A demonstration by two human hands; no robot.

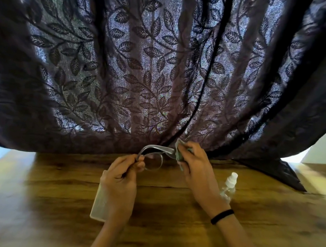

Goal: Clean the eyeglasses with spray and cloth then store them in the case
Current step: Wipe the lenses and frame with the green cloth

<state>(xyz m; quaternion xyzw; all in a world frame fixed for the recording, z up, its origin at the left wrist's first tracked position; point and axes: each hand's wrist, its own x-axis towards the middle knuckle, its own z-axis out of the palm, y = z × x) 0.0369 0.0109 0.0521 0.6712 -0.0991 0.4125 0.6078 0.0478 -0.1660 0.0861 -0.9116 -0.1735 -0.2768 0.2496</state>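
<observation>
Eyeglasses: the eyeglasses are held up above the table, between both hands, in front of the curtain
Left hand: the left hand has its fingers curled round the frame's left end, near the hinge; the exact spot is hidden
Right hand: the right hand pinches the cloth over the right lens, thumb in front, fingers behind
Handling: probably light and thin, with springy arms and lenses that scratch or smear; likely slippery if wet with spray
Where to hold: best taken by the rim or hinge, bare fingers off the glass, and the cloth pressed gently so the frame does not twist
Cloth: soft and limp, so it folds round the lens
Spray bottle: the spray bottle stands on the table just right of the right forearm
Case: the case is pale and lies on the table, partly under the left wrist; whether it is open I cannot tell
Writing: no brand, label or lettering can be read on anything
</observation>
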